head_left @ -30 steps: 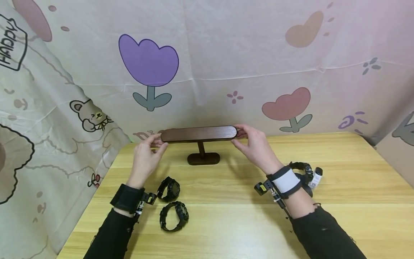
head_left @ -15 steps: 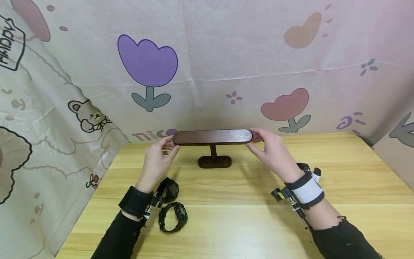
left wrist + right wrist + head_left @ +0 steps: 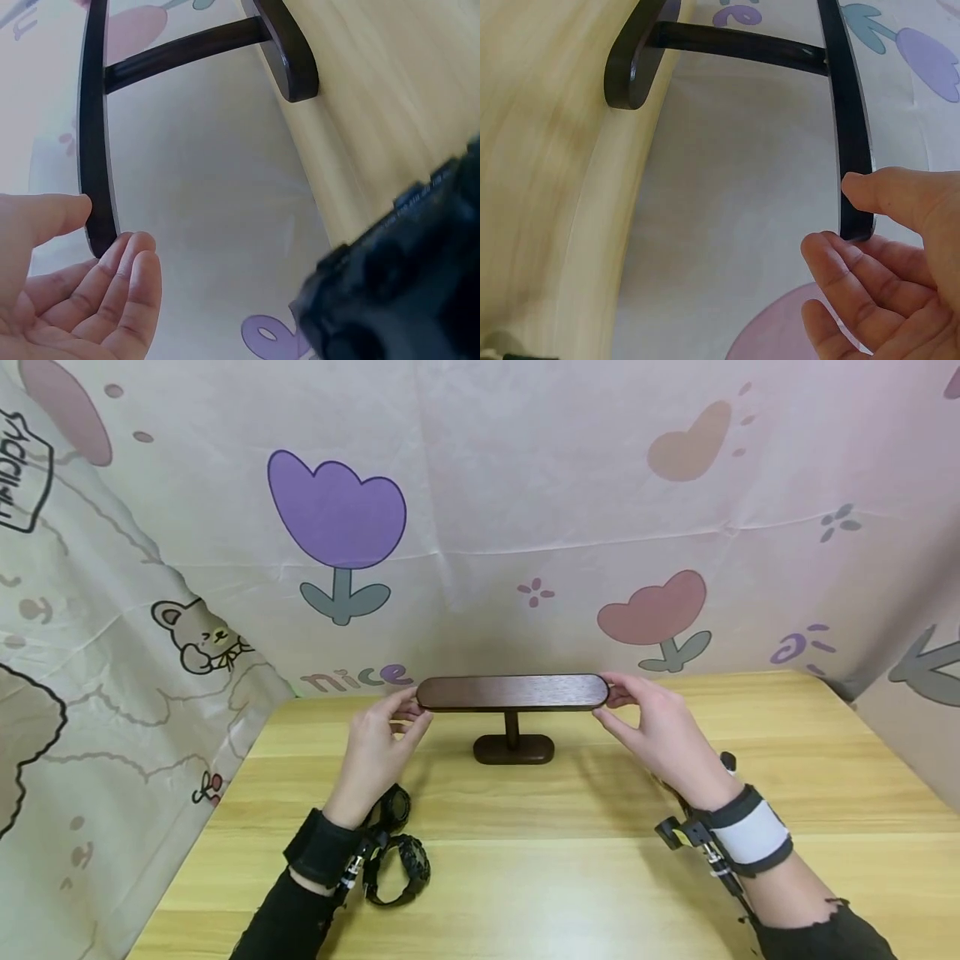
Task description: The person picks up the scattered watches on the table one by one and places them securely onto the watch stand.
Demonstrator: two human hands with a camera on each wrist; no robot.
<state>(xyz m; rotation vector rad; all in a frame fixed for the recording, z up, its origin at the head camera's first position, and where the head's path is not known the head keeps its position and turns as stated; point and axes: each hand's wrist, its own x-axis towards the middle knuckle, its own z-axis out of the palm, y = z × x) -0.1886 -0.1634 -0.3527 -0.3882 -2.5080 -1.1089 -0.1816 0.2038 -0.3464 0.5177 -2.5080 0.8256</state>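
A dark brown wooden T-shaped display stand [image 3: 513, 693] stands upright, its long rounded top bar on one post above a small oval base [image 3: 513, 749]. My left hand [image 3: 382, 743] pinches the bar's left end. In the left wrist view the thumb [image 3: 60, 216] lies on one side and the fingers [image 3: 112, 292] on the other. At the opposite end my right hand [image 3: 667, 735] pinches the bar the same way, thumb [image 3: 885, 196] against its edge. Two black wristwatches lie by my left wrist: one watch [image 3: 416, 864] nearer, the other watch [image 3: 396, 808] partly behind the wrist camera.
A light wood table [image 3: 585, 893] carries everything, with a printed cloth [image 3: 480, 510] hanging close behind the stand. By my right forearm a small dark piece [image 3: 728, 762] shows; the forearm hides most of what lies there.
Both hands have shifted right, and the stand has moved right with them, a little nearer too. My right forearm now covers most of the watch and white-tagged object seen there earlier.
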